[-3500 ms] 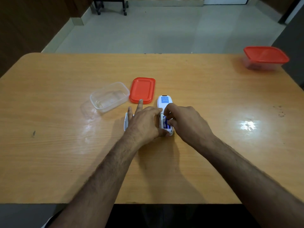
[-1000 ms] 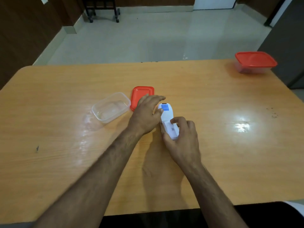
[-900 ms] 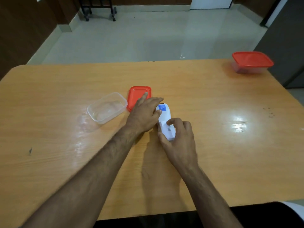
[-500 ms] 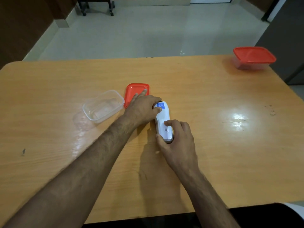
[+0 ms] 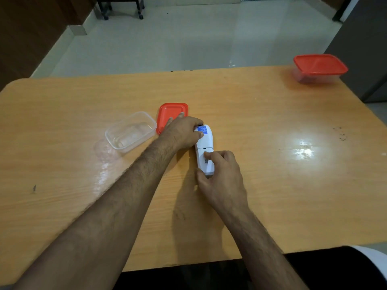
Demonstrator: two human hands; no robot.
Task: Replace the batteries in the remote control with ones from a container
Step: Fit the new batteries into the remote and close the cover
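Now the left hand [image 5: 184, 132] is gripping the far end of the face-down remote control [image 5: 204, 150], lying mid-table at five o'clock of the red lid [image 5: 171, 114], while the right hand [image 5: 219, 174] is clasping its near end; sliding the battery cover [image 5: 205, 162] home probably needs firm, straight pressure.

The white plastic remote control [image 5: 204, 147] lies partly covered: the left hand [image 5: 182, 132] hides its ten o'clock edge, the right hand [image 5: 221, 174] its six o'clock end. Its blue label's print is too small to read.
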